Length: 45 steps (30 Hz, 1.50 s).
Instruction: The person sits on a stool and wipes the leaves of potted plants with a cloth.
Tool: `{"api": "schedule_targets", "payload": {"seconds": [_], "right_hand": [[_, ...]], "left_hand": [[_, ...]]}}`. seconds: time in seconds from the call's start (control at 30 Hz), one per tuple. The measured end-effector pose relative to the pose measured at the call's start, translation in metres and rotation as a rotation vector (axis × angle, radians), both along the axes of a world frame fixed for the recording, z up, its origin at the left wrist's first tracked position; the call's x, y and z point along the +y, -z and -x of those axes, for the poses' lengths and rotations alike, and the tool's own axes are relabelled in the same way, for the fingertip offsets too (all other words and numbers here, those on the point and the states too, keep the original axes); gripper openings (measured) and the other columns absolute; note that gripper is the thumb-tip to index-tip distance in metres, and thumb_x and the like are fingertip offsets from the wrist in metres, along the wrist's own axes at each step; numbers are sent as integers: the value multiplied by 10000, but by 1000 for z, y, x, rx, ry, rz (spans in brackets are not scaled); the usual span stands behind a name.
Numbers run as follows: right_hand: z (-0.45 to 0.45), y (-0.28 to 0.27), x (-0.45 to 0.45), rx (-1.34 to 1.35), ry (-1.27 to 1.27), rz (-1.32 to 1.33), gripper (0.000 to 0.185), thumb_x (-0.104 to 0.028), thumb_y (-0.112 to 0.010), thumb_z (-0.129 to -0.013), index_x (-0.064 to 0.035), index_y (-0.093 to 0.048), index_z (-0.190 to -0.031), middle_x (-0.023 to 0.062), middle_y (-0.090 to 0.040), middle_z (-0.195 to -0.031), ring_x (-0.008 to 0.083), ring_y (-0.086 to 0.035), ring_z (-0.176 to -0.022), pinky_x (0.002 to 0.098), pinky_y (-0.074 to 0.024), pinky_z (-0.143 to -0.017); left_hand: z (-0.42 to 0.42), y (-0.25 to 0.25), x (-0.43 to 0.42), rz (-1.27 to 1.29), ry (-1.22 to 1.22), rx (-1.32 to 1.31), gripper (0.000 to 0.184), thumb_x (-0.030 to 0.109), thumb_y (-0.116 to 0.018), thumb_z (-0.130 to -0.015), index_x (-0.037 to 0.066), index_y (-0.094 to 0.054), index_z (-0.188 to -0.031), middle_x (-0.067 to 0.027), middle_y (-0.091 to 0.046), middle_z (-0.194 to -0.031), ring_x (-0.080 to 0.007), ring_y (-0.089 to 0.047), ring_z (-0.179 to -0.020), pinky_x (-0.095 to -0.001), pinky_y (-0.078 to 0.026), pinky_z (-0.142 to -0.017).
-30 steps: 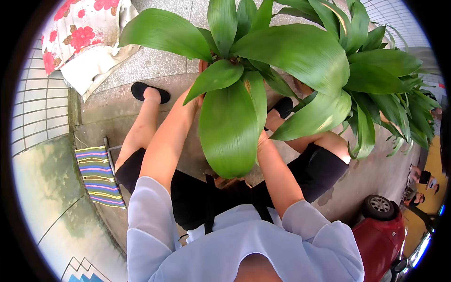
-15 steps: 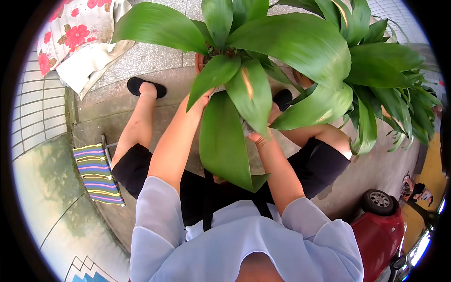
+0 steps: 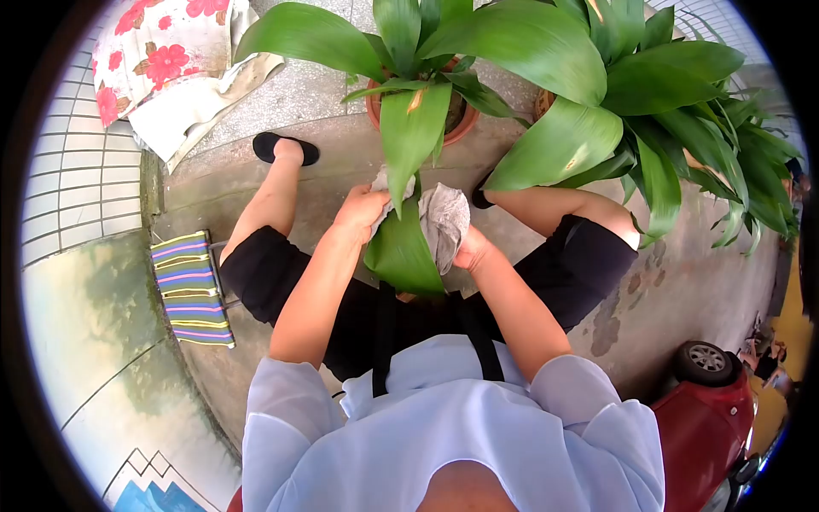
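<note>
A broad green leaf (image 3: 403, 247) hangs toward my lap, between my two hands. My left hand (image 3: 361, 212) is closed round a grey cloth (image 3: 388, 189) at the leaf's left edge. On the other side, my right hand (image 3: 472, 248) grips a crumpled grey cloth (image 3: 444, 224) against the leaf's right edge. Whether the two cloths are joined behind the leaf cannot be seen. The leaf belongs to a plant in a round terracotta pot (image 3: 463, 128), and another leaf (image 3: 413, 128) with a tan spot droops above my hands.
More large-leaved plants (image 3: 674, 85) stand at the right. A striped folding stool (image 3: 192, 290) is at my left, below a floral cloth (image 3: 162, 64). A red vehicle (image 3: 704, 427) is at the lower right, with people (image 3: 766, 358) beyond it. Tiled wall (image 3: 81, 188) lines the left.
Both hands have come out from under the leaves and nearer to me, showing the grey cloths. The spotted leaf has swung up and left, and the pot shows more fully.
</note>
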State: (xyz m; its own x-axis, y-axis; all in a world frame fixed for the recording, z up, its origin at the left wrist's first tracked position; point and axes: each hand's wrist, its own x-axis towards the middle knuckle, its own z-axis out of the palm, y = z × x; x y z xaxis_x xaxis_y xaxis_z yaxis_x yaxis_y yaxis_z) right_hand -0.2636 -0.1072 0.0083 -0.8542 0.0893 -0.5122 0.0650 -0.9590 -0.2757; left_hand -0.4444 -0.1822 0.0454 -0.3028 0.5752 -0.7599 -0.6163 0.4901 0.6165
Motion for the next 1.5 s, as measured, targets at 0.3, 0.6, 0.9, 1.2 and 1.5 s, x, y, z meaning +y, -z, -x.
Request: {"api": "schedule_targets", "payload": {"seconds": [0.3,0.6,0.9,1.2,1.5], "right_hand": [[-24,-28,-64,130,-206,15,394,-281,-612,-910,-69,-537,-1233,75,-605,-1184,182,-613,-1014,361,-512,-888],[-21,-75,-104,277,-462,-15,527,-268,-652,-889,-63,-448,-1330,61,-557,-1254,166,-564,-1096,347,-464,-957],[-15,-80,-129,478,-678,-67,407,-177,-715,-823,-31,-585,-1180,40,-618,-1125,121,-576,-984,304,-486,-848],[-21,-70,-114,434,-599,214,500,-21,-665,-821,-17,-499,-1293,83,-560,-1268,167,-542,-1132,303,-412,-1004],[-81,-154,-18,373,43,-1191,494,-241,-596,-899,-59,-451,-1334,92,-538,-1282,206,-525,-1178,335,-417,-1008]], "left_hand": [[-34,-50,-89,-6,19,143,248,104,-567,-914,-68,-610,-1088,-118,-662,-990,-194,-647,-866,-314,-523,-755],[-67,-93,-157,-95,-128,258,160,50,-564,-906,-48,-637,-1009,-77,-671,-924,-133,-624,-811,-277,-496,-722],[-98,-128,-201,-91,-177,428,130,20,-554,-908,-16,-626,-1009,-52,-663,-911,-113,-605,-799,-258,-486,-722],[-119,-173,-200,-192,-292,681,278,174,-519,-968,-25,-579,-1153,-52,-627,-1073,-94,-537,-981,-252,-416,-878],[-65,-141,-118,-250,125,749,295,186,-680,-882,-47,-609,-1049,-64,-664,-906,-82,-601,-820,-225,-478,-730]]}}
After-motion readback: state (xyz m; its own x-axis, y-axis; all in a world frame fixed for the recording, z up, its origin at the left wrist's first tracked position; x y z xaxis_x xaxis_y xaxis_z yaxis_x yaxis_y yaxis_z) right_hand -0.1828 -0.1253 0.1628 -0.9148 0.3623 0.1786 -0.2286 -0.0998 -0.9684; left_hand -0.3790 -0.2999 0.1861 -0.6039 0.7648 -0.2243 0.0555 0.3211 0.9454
